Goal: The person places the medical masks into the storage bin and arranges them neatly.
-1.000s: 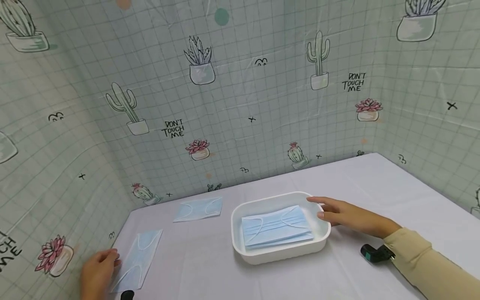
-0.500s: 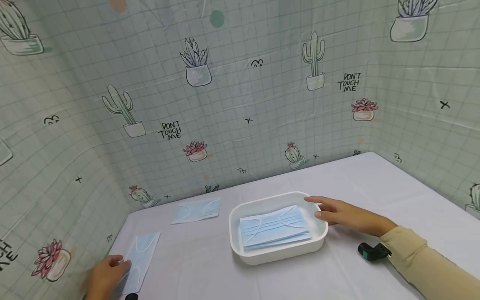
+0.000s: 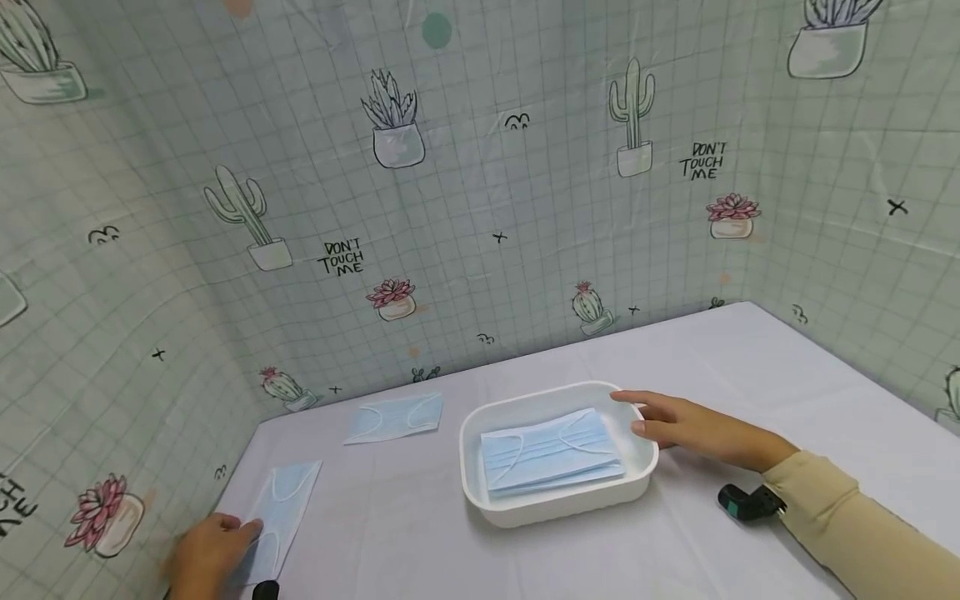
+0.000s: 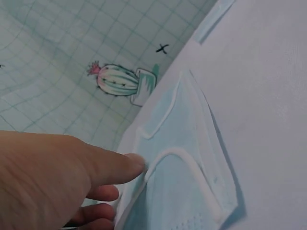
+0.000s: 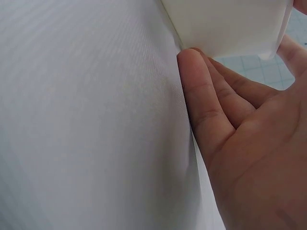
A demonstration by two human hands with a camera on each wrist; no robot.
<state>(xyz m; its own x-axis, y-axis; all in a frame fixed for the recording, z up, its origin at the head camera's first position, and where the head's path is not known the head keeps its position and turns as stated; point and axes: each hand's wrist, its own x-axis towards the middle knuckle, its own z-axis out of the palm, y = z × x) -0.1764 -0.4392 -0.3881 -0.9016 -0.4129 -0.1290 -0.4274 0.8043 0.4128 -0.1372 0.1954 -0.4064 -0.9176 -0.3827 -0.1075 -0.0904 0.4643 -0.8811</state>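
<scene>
At the lower left of the head view, my left hand (image 3: 210, 554) pinches the left edge of a light blue face mask (image 3: 291, 498) with white ear loops. In the left wrist view the thumb (image 4: 122, 167) lies over that edge, and the other fingers curl beside it, partly hidden. My right hand (image 3: 693, 427) holds the right end of a white plastic tray (image 3: 558, 509), some fingertips over its rim. From the right wrist, other fingers (image 5: 204, 91) show low against the tray's outer wall. Inside the tray lies a stack of blue face masks (image 3: 551, 454).
Another blue face mask (image 3: 396, 418) lies flat at the back, left of the tray. A white cloth covers the table (image 3: 405, 525). Cactus-printed fabric walls (image 3: 465, 192) stand behind and on both sides. A black device (image 3: 750, 502) is at my right wrist.
My left hand has moved right onto the edge of the near mask, its thumb now over it. The right hand stays at the tray, and the head view has shifted slightly.
</scene>
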